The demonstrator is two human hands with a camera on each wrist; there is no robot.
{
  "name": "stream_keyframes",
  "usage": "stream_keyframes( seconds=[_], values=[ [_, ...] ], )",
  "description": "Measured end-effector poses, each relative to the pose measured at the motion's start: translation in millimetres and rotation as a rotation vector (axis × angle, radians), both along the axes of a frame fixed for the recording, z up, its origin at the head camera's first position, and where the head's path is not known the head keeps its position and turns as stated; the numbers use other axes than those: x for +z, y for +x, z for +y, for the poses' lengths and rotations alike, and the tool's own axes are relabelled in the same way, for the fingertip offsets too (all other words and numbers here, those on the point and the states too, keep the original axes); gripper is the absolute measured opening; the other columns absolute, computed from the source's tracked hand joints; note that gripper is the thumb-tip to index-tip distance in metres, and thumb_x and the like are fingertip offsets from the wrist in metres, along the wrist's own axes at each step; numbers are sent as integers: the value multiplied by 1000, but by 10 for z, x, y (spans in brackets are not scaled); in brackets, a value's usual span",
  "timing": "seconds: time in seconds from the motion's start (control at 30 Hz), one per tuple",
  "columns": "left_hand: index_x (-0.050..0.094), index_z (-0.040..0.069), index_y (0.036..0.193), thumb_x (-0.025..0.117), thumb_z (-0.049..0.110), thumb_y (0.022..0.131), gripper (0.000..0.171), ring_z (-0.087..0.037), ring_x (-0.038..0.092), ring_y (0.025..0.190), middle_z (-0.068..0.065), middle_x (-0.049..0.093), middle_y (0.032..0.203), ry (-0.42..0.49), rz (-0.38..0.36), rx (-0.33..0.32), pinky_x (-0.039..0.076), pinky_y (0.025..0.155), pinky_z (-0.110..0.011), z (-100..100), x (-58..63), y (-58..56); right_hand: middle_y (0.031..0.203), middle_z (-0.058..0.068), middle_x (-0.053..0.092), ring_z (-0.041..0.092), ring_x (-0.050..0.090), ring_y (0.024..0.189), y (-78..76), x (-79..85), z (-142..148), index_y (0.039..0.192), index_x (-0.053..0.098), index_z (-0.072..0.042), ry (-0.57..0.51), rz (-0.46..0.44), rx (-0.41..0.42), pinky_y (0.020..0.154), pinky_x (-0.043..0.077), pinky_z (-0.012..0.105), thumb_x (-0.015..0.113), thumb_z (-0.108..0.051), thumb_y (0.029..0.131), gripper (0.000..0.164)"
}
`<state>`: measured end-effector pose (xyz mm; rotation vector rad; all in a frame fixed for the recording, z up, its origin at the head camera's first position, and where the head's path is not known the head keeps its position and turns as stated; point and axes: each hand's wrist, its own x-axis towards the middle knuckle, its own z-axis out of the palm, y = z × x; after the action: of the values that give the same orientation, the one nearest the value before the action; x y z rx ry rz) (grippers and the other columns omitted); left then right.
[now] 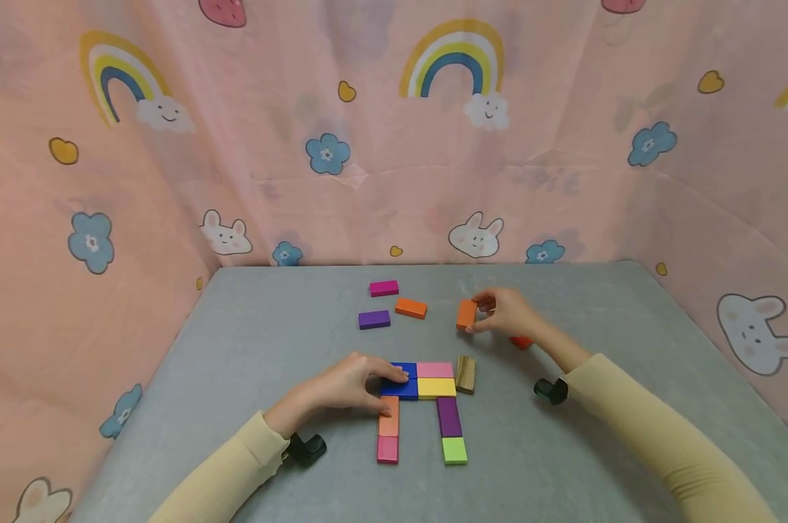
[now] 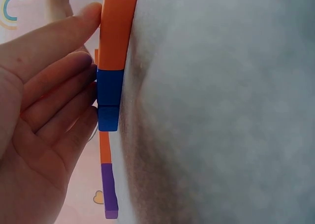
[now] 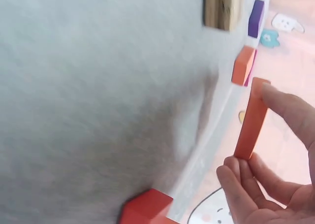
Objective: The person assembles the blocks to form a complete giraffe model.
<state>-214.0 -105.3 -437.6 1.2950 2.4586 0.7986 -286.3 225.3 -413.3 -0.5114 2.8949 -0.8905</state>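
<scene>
In the head view my right hand (image 1: 510,312) pinches an orange block (image 1: 465,315) by its ends, thumb on the near one and fingertips on the far one. The right wrist view shows this orange block (image 3: 252,120) above the grey surface. My left hand (image 1: 344,383) rests on a flat layout of blocks, its fingers over two blue blocks (image 1: 403,391) and its thumb on a light orange block (image 1: 389,423). Pink (image 1: 435,370) and yellow blocks (image 1: 436,388) adjoin the blue ones. A pink-red block (image 1: 388,450) extends the left leg; purple (image 1: 449,417) and lime green blocks (image 1: 455,451) form the right leg.
A wooden block (image 1: 466,375) stands beside the layout's right side. Farther back lie magenta (image 1: 383,288), purple (image 1: 374,319) and orange blocks (image 1: 411,308). Partly hidden under my right wrist is a red block (image 1: 521,342). A patterned pink curtain (image 1: 380,203) borders the grey table (image 1: 269,312).
</scene>
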Motion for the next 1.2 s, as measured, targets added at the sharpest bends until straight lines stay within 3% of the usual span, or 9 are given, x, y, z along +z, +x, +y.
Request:
stream_keyframes(
  seconds=[0.2,0.53,1.0,1.2],
  values=[
    [64,17,125,78,32,78,51,-7,55,118,8,63,124,4,15,-7,46,99,-27,-3,3,2,112,20,65,32,63,100,181,-76,54,118,60,4,21,2,-28,88,51,45,83,-33,70,65],
    [64,17,125,78,31,78,51,-7,55,119,9,63,124,-1,5,2,45,99,-27,0,-1,3,106,16,67,27,64,95,336,-140,54,116,61,2,21,-11,-11,84,53,43,83,-36,69,64],
    [64,18,125,78,31,78,51,-6,55,119,10,63,124,7,12,-3,45,100,-27,-8,-12,-1,105,13,68,26,64,95,351,-231,52,116,62,1,-13,-26,24,86,53,42,83,-38,69,64],
    [64,19,126,78,32,78,51,-6,54,120,11,62,125,-2,11,0,45,100,-28,0,-18,-6,112,18,66,30,64,100,347,-252,94,117,62,4,-60,-32,73,88,52,43,79,-30,76,56]
  ],
)
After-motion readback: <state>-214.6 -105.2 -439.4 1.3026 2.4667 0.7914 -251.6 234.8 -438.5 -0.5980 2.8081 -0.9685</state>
